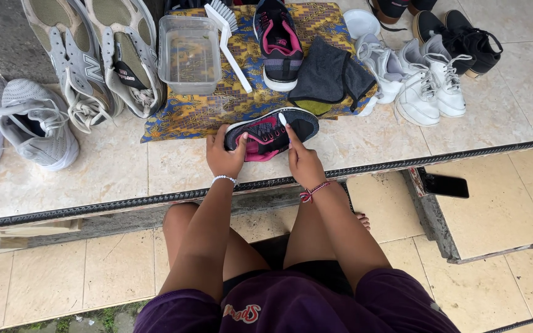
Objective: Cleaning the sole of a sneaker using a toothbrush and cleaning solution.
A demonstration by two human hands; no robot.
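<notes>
A black and pink sneaker lies on its side at the front edge of a patterned cloth on the tiled ledge. My left hand grips its heel end. My right hand rests on its middle, index finger stretched up over the tongue and laces. Its matching sneaker stands upright further back on the cloth. A dark grey rag lies to the right of it.
A clear plastic tub of water and a white brush sit on the cloth. Grey sneakers lie left, white sneakers and black shoes right. A black phone lies on the lower step.
</notes>
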